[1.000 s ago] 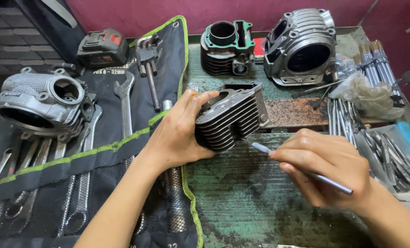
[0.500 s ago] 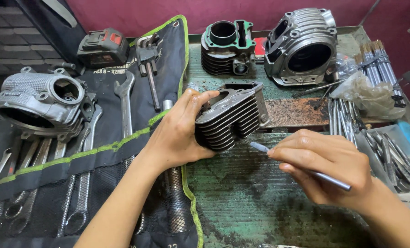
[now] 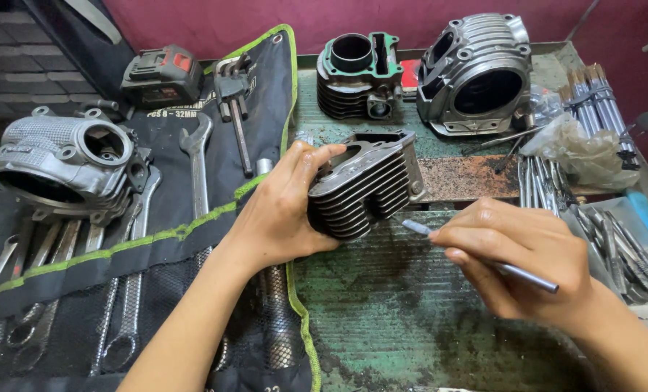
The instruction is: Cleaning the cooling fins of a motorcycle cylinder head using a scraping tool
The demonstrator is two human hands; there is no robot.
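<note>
While the left hand [image 3: 284,210] grips the finned cylinder block [image 3: 364,185] tilted on the counter [image 3: 411,327], the right hand [image 3: 516,258] pinches a thin metal rod [image 3: 484,260] just beside its fins; work looks midway.

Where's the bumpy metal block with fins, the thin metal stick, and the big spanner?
Finned cylinder block [image 3: 364,190], head view: on its side fins.
Thin metal rod [image 3: 415,227], head view: on its bare tip.
Open-ended spanner [image 3: 197,170], head view: on its shaft, upon the tool roll.
</note>
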